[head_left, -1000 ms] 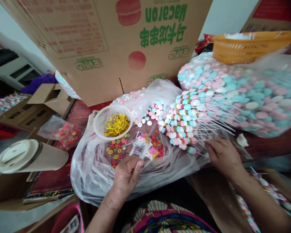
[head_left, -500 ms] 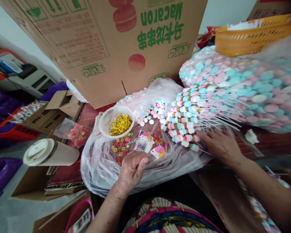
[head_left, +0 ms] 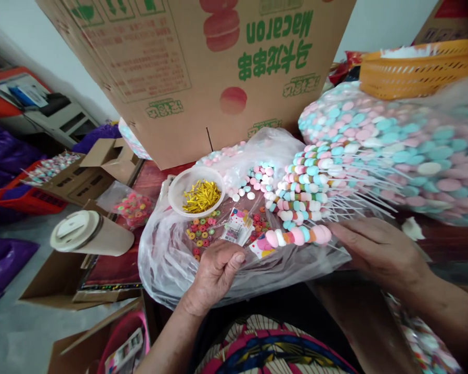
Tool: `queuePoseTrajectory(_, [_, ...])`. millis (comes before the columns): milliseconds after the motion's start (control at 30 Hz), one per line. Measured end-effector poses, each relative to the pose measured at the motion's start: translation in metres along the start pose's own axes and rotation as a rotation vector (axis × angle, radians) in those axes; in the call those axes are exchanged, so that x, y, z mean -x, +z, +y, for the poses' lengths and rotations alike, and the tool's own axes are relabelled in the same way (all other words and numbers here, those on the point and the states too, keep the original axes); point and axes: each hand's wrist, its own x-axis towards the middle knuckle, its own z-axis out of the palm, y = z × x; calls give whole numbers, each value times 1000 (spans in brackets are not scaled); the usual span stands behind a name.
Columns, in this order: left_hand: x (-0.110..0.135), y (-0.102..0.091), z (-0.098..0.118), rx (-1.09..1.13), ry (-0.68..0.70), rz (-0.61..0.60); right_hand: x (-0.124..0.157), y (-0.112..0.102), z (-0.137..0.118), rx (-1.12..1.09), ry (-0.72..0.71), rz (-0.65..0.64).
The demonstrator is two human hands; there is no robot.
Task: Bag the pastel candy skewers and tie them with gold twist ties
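My right hand [head_left: 386, 254] is closed on the stick end of a candy skewer [head_left: 298, 236], threaded with pink and white puffs and orange rings. The skewer points left, in front of a pile of similar skewers [head_left: 308, 182] with white sticks. My left hand [head_left: 218, 267] is closed, thumb against the curled fingers, just in front of a stack of printed packets [head_left: 237, 226]; whatever it pinches is hidden. Colourful candy rings [head_left: 203, 231] lie behind it on clear plastic sheeting [head_left: 159, 275]. A white bowl [head_left: 175, 195] holds gold twist ties [head_left: 203, 196].
A large cardboard box [head_left: 203, 104] stands behind the work area. To the right are a big bag of pastel candies [head_left: 421, 150] and an orange basket [head_left: 417, 72]. A lidded cup [head_left: 105, 234] and a bag of candy rings [head_left: 132, 208] sit at the left.
My right hand has drawn one skewer from the front of the pile, toward me. The left hand keeps its closed pose near the packets. The view has shifted slightly.
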Motion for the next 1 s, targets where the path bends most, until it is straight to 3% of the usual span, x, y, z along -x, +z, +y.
queuePoseTrajectory(167, [9, -2, -4, 30, -46, 10, 7, 2, 0, -12, -26, -80])
queuePoseTrajectory(367, [5, -6, 0, 23, -59, -147, -2, -5, 3, -10, -69, -78])
queuePoseTrajectory(633, [1, -12, 4, 207, -277, -219, -11, -6, 0, -24, -136, -72])
queuePoseTrajectory(767, [-5, -12, 10, 118, -237, -311, -10, -5, 0, -14, -182, -136])
queuePoseTrajectory(867, [-14, -14, 17, 26, -196, -401, -16, -6, -1, -28, -125, -113])
queuePoseTrajectory(1000, [-25, -12, 23, -103, -250, -496, -29, -6, -6, -48, -177, -118])
